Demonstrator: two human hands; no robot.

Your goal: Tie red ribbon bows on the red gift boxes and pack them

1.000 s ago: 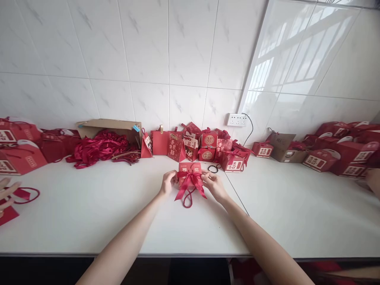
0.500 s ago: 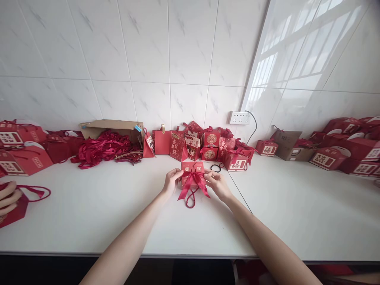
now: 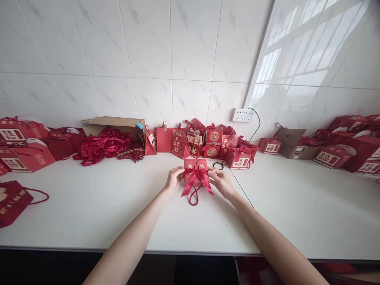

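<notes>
A small red gift box (image 3: 192, 180) with gold lettering sits on the table in front of me. Across it a red satin ribbon (image 3: 197, 173) is tied in a bow, its two tails spreading down the near side. My left hand (image 3: 174, 178) is closed at the box's left edge, fingertips pinching the ribbon's left end of the bow. On the opposite side my right hand (image 3: 221, 182) pinches the bow's right side between thumb and fingers. A twisted red cord loop (image 3: 194, 197) hangs toward me from the box onto the table.
Finished-looking red boxes (image 3: 240, 161) line the wall. A cardboard carton (image 3: 114, 122) stands behind a heap of red ribbons (image 3: 103, 147). More boxes are stacked at left (image 3: 23, 144) and right (image 3: 365, 148). A dark red box (image 3: 13, 202) lies at the left edge; a power strip (image 3: 242, 115) is on the wall.
Another person's hand has left the dark red box at the far left. My hands stay at the bow, with the ribbon now drawn straighter across the box. The view has shifted slightly.
</notes>
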